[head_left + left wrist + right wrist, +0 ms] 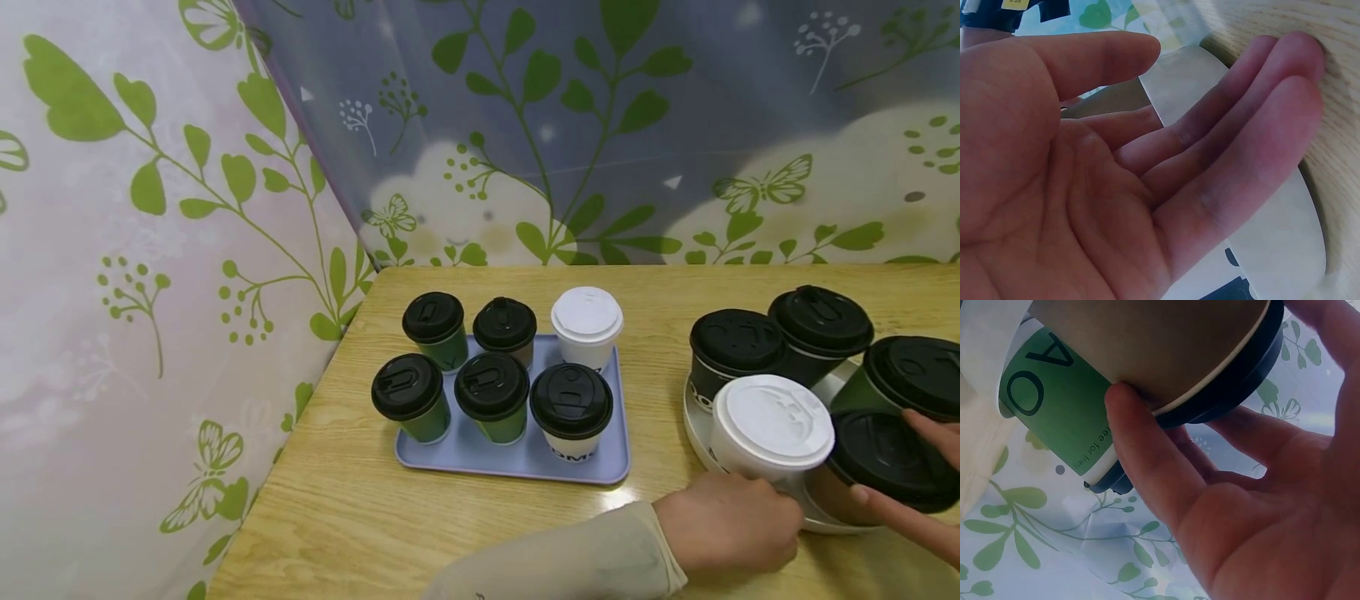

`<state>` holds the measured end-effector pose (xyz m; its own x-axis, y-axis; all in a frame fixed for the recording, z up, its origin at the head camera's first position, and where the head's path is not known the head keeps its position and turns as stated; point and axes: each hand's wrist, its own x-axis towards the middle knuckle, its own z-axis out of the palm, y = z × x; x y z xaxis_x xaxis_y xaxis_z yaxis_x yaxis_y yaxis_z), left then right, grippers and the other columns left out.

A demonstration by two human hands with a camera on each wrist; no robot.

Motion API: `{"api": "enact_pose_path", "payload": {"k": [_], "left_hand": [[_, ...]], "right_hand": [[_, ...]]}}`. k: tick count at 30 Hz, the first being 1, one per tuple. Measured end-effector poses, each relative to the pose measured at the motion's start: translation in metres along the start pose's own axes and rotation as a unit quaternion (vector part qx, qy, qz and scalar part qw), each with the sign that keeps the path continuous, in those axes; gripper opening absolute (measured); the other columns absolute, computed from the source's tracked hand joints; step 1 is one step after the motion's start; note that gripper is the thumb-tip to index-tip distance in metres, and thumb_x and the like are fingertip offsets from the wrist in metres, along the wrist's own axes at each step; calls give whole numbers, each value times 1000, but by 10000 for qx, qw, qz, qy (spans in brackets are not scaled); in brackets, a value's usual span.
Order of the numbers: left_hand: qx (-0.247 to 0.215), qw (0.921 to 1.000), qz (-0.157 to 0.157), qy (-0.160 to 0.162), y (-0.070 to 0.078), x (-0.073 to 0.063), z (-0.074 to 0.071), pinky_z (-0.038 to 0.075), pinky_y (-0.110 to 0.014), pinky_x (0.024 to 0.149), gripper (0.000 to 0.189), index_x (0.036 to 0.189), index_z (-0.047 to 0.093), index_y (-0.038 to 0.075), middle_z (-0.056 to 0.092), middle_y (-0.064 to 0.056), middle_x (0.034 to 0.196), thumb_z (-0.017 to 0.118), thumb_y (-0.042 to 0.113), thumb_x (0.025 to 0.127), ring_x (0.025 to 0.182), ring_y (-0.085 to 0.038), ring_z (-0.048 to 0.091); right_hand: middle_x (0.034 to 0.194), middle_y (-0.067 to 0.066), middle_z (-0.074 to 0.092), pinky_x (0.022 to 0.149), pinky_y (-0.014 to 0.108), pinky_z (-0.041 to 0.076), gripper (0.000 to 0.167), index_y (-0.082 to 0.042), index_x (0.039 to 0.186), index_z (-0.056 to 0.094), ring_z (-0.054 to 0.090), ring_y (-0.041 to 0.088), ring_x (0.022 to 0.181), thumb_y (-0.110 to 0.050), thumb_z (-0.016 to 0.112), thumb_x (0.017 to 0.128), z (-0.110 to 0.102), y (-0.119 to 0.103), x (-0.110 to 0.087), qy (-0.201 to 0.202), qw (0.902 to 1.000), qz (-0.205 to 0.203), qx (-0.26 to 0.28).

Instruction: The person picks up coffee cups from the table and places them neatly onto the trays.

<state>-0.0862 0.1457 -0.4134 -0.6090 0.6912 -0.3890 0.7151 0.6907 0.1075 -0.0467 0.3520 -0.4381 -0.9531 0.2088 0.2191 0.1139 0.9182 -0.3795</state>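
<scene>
On the right of the head view, a round white plate [693, 433] bears several lidded paper cups. My right hand [900, 521] grips the brown cup [831, 497] near its black lid; in the right wrist view a fingertip presses the brown wall [1154, 350] and other fingers pass behind the lid. A green cup [1054, 394] stands beside it. My left hand [731, 521] is at the plate's front edge, just before a white cup with a white lid [772, 421]. The left wrist view shows its fingers [1254, 156] loosely extended along the plate's rim [1297, 231].
A lilac rectangular tray [510, 467] on the left of the wooden table [337, 500] holds two rows of cups, including a white-lidded one [587, 321] at the back right. Two dark cups [735, 346] stand at the plate's back. Patterned fabric [480, 108] hangs behind the table.
</scene>
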Motion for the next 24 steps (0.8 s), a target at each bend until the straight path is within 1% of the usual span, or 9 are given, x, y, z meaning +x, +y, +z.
{"api": "enact_pose_path", "payload": {"k": [2, 5, 9, 10, 14, 17, 20, 24], "left_hand": [[4, 10000, -42, 7, 0, 0, 0, 52, -27, 63, 16, 90, 71, 38, 70, 23, 96, 61, 41, 102, 78, 1, 62], [-10, 9999, -101, 13, 0, 0, 0, 52, -29, 65, 16, 90, 72, 38, 71, 22, 98, 61, 41, 102, 81, -1, 63], [-64, 9999, -153, 31, 0, 0, 1, 53, -30, 65, 16, 91, 72, 39, 71, 22, 99, 61, 40, 101, 85, -2, 64], [-79, 9998, -161, 36, 0, 0, 0, 53, -30, 65, 16, 90, 72, 39, 71, 22, 99, 61, 40, 101, 85, -2, 64], [-23, 9999, -160, 54, 0, -1, 1, 53, -29, 64, 17, 89, 70, 38, 71, 22, 100, 59, 42, 102, 84, -2, 64], [124, 9999, -75, 53, -1, -1, 1, 53, -28, 66, 16, 91, 67, 37, 70, 22, 101, 57, 43, 103, 84, 0, 64], [241, 9997, 10, 28, -2, -2, 1, 53, -26, 69, 12, 97, 63, 36, 69, 23, 105, 55, 43, 104, 87, 1, 64], [234, 9993, 290, -58, -3, -8, -2, 52, -24, 67, 11, 109, 59, 35, 67, 24, 104, 54, 44, 105, 83, 4, 63]], "right_hand": [[151, 36, 31, 126, 52, 7, 128, 5, 160, 24, 28, 51, 137, -57, 90, 70, 3, 4, 0, 48, 10000, -82, 30], [150, 37, 32, 125, 54, 8, 128, 6, 159, 24, 29, 51, 135, -59, 89, 70, 0, 0, -1, 31, 10000, -66, -68], [148, 38, 31, 125, 56, 9, 124, 7, 158, 26, 29, 53, 133, -58, 87, 72, -4, -8, -3, 33, 10000, -32, -17], [149, 38, 31, 125, 55, 9, 123, 7, 158, 26, 29, 53, 135, -57, 87, 73, -4, -9, -5, 38, 10000, -36, 51], [158, 37, 22, 124, 58, 7, 121, 4, 161, 20, 20, 52, 147, -55, 85, 78, -5, -13, -8, -235, 9994, 245, 59], [162, 35, 16, 123, 62, 8, 123, 2, 163, 15, 14, 52, 150, -57, 83, 79, -5, -14, -8, -413, 9982, 436, -47], [162, 36, 15, 122, 63, 9, 123, 1, 163, 14, 15, 53, 149, -57, 83, 80, -6, -15, -9, -451, 9978, 491, -51], [162, 35, 14, 122, 63, 9, 123, 2, 163, 14, 14, 53, 150, -59, 82, 81, -8, -16, -10, -499, 9975, 495, -89]]}}
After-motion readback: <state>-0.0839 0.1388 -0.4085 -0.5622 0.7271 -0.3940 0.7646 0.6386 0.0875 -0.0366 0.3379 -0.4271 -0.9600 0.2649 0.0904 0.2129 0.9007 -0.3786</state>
